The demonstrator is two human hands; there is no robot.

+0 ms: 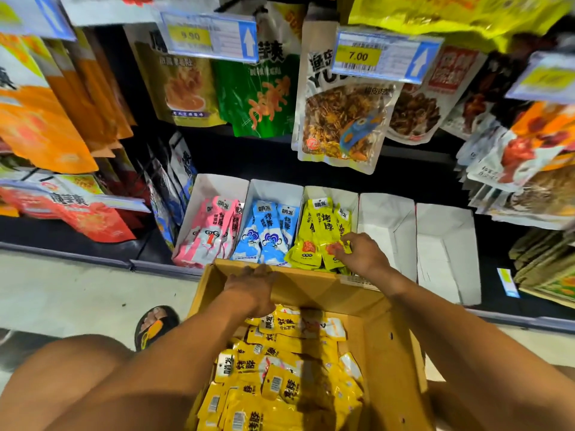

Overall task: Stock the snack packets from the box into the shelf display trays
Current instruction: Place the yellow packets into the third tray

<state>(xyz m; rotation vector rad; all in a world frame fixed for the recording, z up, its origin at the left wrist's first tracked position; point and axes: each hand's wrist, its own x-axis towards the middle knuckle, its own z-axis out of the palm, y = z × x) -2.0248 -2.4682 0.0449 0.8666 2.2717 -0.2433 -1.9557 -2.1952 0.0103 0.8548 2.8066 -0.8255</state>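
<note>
Now right hand (362,255) pinches yellow packets (317,234) in tray (330,193); left hand (252,287) flat on box (392,353).

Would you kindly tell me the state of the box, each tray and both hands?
cardboard box: open, loose packets inside.
pink tray: stocked.
blue tray: stocked.
yellow tray: stocked.
fourth tray: empty.
fifth tray: empty.
left hand: open, over the box's far wall.
right hand: pinching tray packets in the yellow tray.

The right hand (362,255) grips yellow packets (314,241) in the third white tray (329,193); the left hand (252,286) lies flat over the cardboard box (392,343).
</note>
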